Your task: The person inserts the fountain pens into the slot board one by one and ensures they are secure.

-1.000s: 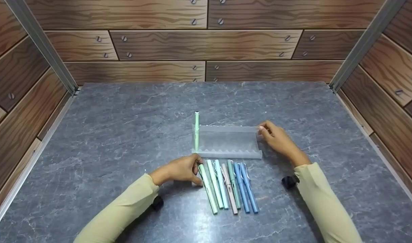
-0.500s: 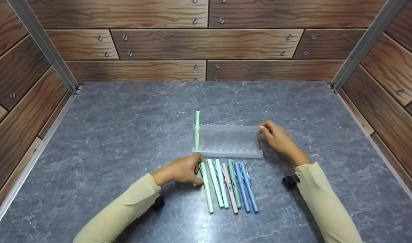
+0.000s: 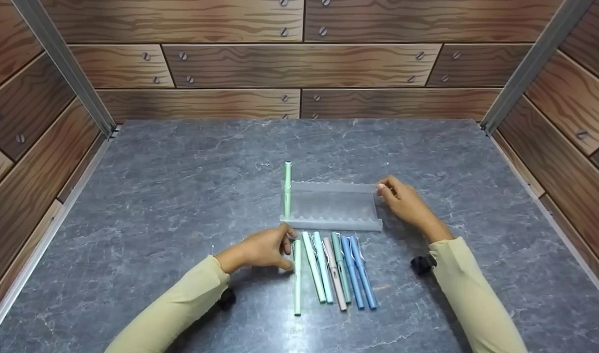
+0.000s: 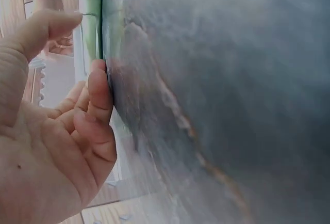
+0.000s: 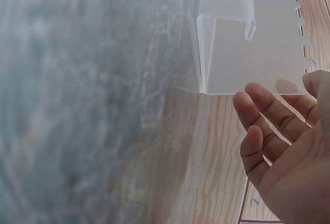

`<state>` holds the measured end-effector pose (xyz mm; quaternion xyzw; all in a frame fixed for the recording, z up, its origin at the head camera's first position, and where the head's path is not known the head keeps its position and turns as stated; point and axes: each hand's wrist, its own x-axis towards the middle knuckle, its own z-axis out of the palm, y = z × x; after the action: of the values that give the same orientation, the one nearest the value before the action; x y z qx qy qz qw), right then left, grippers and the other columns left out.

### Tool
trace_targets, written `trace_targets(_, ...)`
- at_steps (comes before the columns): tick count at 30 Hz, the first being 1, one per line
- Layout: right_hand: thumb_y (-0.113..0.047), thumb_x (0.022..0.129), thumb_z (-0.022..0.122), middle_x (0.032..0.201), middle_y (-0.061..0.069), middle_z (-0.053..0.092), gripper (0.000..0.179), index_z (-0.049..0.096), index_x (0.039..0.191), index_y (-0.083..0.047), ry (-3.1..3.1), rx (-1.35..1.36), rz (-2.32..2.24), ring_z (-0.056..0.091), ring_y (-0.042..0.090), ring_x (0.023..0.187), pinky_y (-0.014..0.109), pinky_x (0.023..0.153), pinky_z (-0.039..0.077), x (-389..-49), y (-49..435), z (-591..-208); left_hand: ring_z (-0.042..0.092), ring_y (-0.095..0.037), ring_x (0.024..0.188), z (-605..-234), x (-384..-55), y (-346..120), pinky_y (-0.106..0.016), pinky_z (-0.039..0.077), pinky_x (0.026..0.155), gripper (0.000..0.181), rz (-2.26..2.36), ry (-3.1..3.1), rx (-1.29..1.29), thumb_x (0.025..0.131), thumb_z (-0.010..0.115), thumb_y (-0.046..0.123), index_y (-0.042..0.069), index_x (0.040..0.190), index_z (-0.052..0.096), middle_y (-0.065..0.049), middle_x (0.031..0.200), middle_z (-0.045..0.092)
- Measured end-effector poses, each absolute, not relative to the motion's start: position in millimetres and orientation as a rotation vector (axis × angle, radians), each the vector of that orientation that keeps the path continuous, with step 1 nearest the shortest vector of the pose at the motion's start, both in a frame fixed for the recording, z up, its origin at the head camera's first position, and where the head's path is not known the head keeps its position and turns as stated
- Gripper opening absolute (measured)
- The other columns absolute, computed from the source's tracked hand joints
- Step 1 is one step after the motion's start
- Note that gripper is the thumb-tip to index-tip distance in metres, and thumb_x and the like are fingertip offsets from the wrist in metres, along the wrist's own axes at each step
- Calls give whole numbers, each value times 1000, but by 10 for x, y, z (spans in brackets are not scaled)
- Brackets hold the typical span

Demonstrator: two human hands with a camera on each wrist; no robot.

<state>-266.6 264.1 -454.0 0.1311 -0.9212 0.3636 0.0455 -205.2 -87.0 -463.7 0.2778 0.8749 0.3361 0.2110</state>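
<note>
A light green pen (image 3: pixel 298 279) lies at the left of the pen row, nearly straight toward me. My left hand (image 3: pixel 262 249) pinches it near its upper end; the left wrist view has the thumb (image 4: pixel 67 22) against the pen's clip side and the curled fingers at its end. A frosted translucent pen rack (image 3: pixel 331 203) with notched edges stands behind the row. Another light green pen (image 3: pixel 287 191) leans in its leftmost notch. My right hand (image 3: pixel 402 201) holds the rack's right edge between thumb and index finger, the other fingers loosely bent (image 5: pixel 278 115).
Several more capped pens lie side by side before the rack: pale mint and aqua pens, a greyish-pink pen (image 3: pixel 334 274), a dark green pen (image 3: pixel 341 269) and blue pens (image 3: pixel 363 274). The grey marbled table (image 3: pixel 181 162) is bounded by wood-patterned walls (image 3: pixel 299 63).
The leftmost light green pen has swung its lower end to the left, from slanted to nearly straight, and parted from the row. The right hand and rack have stayed put.
</note>
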Motion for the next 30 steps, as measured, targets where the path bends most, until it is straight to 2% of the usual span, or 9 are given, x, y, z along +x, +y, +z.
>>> trace_targets(5,-18,103,44,93,18,66,24,57,109,2,-2812,396,1109,58,19,78,32,71,45,-2669,2641,-4548,51,-10,74,-4617,-2045,-842,-28,44,72,61,865,2429,758,71,81,20,9,122,50,4,89,59)
trace_targets(14,-19,103,44,92,19,65,26,57,110,2,-2817,392,1105,56,19,78,33,72,45,-2667,2646,-4550,49,-9,70,-4602,-2054,-805,-27,42,67,59,780,2464,765,72,79,19,10,123,51,7,85,56)
trace_targets(20,-20,103,44,93,19,65,27,58,110,2,-2822,382,1106,56,17,78,31,72,45,-2662,2654,-4552,49,-8,69,-4623,-2066,-810,-27,43,66,59,762,2494,801,72,77,17,9,122,48,6,85,58)
trace_targets(30,-18,103,44,98,21,66,26,57,111,3,-2814,375,1158,65,34,87,32,73,47,-2668,2644,-4555,57,-9,72,-4630,-2086,-887,-24,48,68,63,1083,2364,774,71,73,3,5,125,41,-2,87,67)
